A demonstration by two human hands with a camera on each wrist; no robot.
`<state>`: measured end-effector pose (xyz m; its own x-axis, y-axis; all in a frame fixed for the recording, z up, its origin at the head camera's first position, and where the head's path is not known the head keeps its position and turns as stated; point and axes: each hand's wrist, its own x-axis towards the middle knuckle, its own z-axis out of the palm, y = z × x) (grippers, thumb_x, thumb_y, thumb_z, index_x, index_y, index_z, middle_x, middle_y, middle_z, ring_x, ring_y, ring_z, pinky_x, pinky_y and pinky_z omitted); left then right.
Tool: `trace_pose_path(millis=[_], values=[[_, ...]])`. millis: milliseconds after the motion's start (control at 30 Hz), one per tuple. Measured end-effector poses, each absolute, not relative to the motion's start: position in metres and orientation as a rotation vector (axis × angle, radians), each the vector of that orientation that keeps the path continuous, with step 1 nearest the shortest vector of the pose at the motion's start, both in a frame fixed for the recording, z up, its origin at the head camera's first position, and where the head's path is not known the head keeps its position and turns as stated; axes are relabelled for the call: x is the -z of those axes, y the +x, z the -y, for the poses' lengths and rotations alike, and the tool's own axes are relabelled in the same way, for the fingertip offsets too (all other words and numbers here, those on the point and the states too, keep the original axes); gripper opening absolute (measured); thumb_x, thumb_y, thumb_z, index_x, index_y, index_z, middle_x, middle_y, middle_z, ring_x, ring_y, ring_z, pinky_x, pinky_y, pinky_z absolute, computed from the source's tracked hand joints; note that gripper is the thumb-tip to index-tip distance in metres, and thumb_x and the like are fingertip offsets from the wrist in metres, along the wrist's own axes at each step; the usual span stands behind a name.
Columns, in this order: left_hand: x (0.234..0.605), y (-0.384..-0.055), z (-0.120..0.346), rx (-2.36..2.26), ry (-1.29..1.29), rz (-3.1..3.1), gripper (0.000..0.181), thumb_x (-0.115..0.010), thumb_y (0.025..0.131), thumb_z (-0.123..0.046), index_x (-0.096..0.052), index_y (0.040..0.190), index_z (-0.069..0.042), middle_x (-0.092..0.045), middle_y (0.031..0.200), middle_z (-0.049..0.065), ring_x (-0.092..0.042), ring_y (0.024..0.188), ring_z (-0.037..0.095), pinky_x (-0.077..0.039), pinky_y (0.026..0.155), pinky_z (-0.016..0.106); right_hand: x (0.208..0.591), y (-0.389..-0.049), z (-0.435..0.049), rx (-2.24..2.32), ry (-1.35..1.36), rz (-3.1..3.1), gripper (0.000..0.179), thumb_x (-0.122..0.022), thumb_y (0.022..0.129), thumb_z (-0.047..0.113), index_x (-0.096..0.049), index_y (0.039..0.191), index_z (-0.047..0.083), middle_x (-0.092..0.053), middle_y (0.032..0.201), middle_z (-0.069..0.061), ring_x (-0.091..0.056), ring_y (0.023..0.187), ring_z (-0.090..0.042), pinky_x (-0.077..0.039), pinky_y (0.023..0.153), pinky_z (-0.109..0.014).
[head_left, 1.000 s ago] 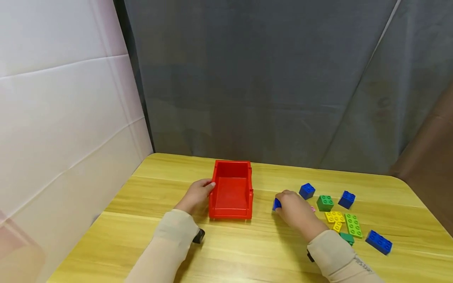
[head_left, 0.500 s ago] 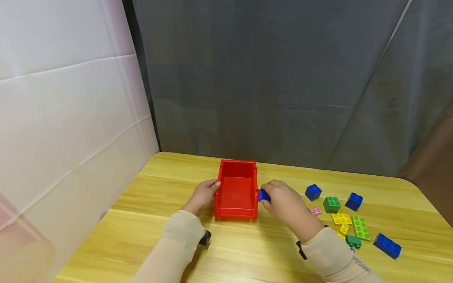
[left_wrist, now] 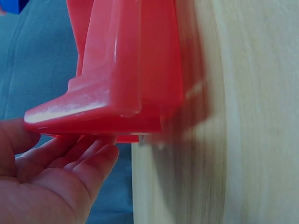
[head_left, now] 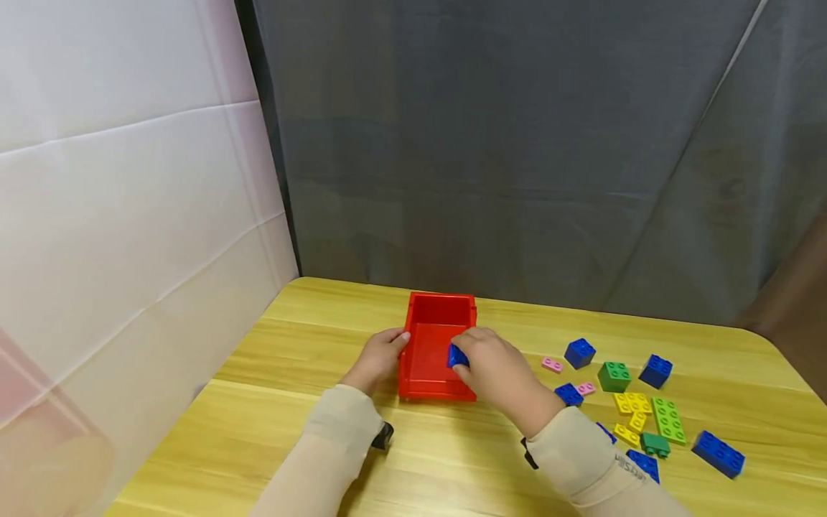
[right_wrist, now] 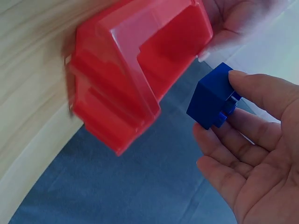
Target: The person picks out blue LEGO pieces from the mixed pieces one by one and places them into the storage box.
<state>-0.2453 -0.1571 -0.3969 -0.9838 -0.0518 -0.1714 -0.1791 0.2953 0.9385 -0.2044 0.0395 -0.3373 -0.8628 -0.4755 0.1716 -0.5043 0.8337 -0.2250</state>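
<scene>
In the head view a red plastic bin [head_left: 434, 388] sits on the table, its inner floor partly hidden by a hand. My left hand [head_left: 376, 361] grips the bin's left wall, thumb over the rim and fingers along the outside. Between the thumb and fingers of my right hand [head_left: 502, 371] is a blue toy brick [head_left: 456, 356], held over the bin's right side. The right wrist view shows that blue brick [right_wrist: 212, 95] pinched, apart from the bin [right_wrist: 117, 79], studs facing the palm.
Several loose bricks lie right of the bin: blue ones such as a long brick [head_left: 718, 454], a green block [head_left: 614, 376], a lime brick [head_left: 668, 421], yellow pieces [head_left: 632, 403] and small pink ones [head_left: 552, 365]. A dark curtain [head_left: 491, 158] stands behind the wooden table [head_left: 271, 402].
My right hand has carried the blue brick leftward from the table beside the bin to above it. My left hand keeps its grip on the bin. The view has shifted slightly.
</scene>
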Motion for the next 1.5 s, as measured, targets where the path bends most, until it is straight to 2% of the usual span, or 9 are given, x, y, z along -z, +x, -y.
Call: trace_pose_path(millis=[433, 767, 1067, 1500], values=[[0.398, -0.244, 0.157, -1.755, -0.219, -2.468, 0.042, -0.044, 0.103, -0.022, -0.051, 0.137, 0.001, -0.057, 0.132, 0.019, -0.054, 0.117, 0.035, -0.043, 0.103, 0.051, 0.354, -0.22, -0.014, -0.429, 0.857, 2.941, 0.045, -0.078, 0.081, 0.02, -0.065, 0.121, 0.004, -0.064, 0.116, -0.011, -0.058, 0.108, -0.027, -0.053, 0.091, -0.042], [0.399, -0.245, 0.157, -1.805, -0.211, -2.455, 0.041, -0.045, 0.103, -0.021, -0.052, 0.136, 0.003, -0.057, 0.131, 0.02, -0.055, 0.117, 0.036, -0.044, 0.102, 0.049, 0.362, -0.23, 0.0, -0.456, 0.894, 2.979, 0.042, -0.077, 0.083, 0.019, -0.066, 0.12, 0.004, -0.065, 0.112, -0.01, -0.06, 0.101, -0.024, -0.053, 0.091, -0.04], [0.399, -0.245, 0.157, -1.842, -0.196, -2.456, 0.04, -0.045, 0.103, -0.019, -0.052, 0.135, 0.004, -0.057, 0.132, 0.021, -0.053, 0.12, 0.036, -0.042, 0.104, 0.049, 0.372, -0.241, 0.01, -0.482, 0.944, 3.005, 0.032, -0.075, 0.085, 0.021, -0.069, 0.112, 0.006, -0.066, 0.099, -0.007, -0.059, 0.09, -0.021, -0.053, 0.089, -0.036], [0.399, -0.244, 0.157, -1.831, -0.207, -2.454, 0.04, -0.045, 0.103, -0.021, -0.053, 0.135, 0.002, -0.056, 0.134, 0.02, -0.05, 0.124, 0.037, -0.038, 0.107, 0.051, 0.377, -0.247, 0.015, -0.492, 0.974, 3.066, 0.034, -0.072, 0.088, 0.021, -0.068, 0.117, 0.005, -0.067, 0.106, -0.009, -0.061, 0.095, -0.023, -0.051, 0.093, -0.037]])
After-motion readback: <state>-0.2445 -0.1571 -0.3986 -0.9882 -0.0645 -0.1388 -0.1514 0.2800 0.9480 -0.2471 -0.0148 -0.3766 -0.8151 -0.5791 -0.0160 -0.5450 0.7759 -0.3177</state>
